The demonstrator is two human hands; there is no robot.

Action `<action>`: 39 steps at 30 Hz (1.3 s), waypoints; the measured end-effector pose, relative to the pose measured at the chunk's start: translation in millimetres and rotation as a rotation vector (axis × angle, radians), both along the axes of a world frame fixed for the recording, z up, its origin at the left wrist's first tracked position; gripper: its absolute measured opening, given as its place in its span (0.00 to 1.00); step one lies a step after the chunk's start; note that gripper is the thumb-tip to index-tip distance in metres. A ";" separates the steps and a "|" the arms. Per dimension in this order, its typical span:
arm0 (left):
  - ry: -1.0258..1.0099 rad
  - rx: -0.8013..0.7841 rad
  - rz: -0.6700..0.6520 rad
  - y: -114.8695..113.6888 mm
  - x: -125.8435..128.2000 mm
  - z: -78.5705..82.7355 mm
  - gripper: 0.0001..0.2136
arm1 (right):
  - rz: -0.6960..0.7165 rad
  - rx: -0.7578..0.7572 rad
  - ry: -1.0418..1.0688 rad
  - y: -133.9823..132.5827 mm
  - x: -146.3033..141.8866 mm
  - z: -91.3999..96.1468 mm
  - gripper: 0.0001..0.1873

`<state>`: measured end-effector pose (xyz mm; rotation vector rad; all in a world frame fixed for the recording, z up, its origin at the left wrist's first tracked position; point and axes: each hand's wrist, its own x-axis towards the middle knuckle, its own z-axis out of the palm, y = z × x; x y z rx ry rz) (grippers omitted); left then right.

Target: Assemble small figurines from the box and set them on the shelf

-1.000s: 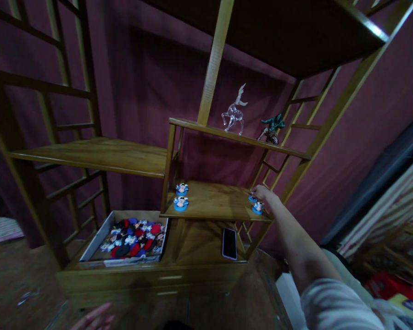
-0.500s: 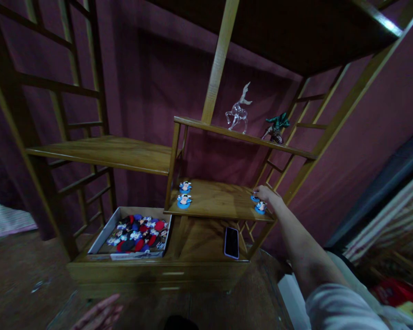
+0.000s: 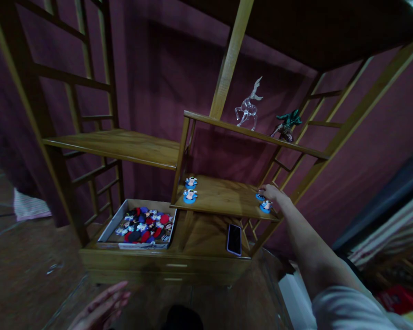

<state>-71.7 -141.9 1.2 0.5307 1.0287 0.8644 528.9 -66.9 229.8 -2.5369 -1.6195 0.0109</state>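
Observation:
My right hand (image 3: 271, 192) reaches out to the right end of the middle wooden shelf (image 3: 223, 201). Its fingers are closed on the rear small blue-based figure (image 3: 260, 197). A second blue-based figure (image 3: 266, 206) stands just in front of it, near the shelf edge. Two more such figures (image 3: 190, 189) stand one behind the other at the shelf's left end. My left hand (image 3: 101, 309) hovers low at the bottom of the view with fingers stretched out, holding nothing.
A shallow box (image 3: 113, 223) with several colourful figures lies on the bottom board at the left, and a phone (image 3: 234, 239) lies flat to its right. A glass deer (image 3: 248, 106) and a green figurine (image 3: 286, 124) stand on the upper shelf.
My right hand has stayed at the rear figure on the shelf's right end. My left hand has come further up into view. The view has shifted a little.

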 end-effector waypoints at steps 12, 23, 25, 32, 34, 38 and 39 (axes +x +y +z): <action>0.021 -0.009 0.029 -6.0 -9.9 17.9 0.23 | 0.143 0.675 0.391 -61.6 -52.8 31.3 0.20; 0.090 -0.090 0.358 9.6 -25.8 11.5 0.11 | 0.290 0.408 1.278 -125.3 -290.8 -136.4 0.18; 0.069 -0.068 0.449 24.9 -22.4 17.1 0.12 | 0.352 0.314 1.309 -110.1 -329.0 -157.6 0.18; -0.120 0.012 0.570 99.7 -4.6 42.8 0.13 | 0.395 0.300 1.235 -32.1 -387.1 -207.5 0.15; -0.165 0.001 0.595 120.4 -3.0 42.7 0.13 | 0.391 0.301 1.119 -8.6 -392.7 -220.7 0.13; -0.227 0.003 0.670 145.7 -8.4 32.8 0.13 | 0.431 0.248 0.938 35.6 -402.7 -236.0 0.11; -0.240 0.000 0.689 148.3 -11.2 29.8 0.13 | 0.445 0.232 0.906 46.3 -405.1 -237.6 0.11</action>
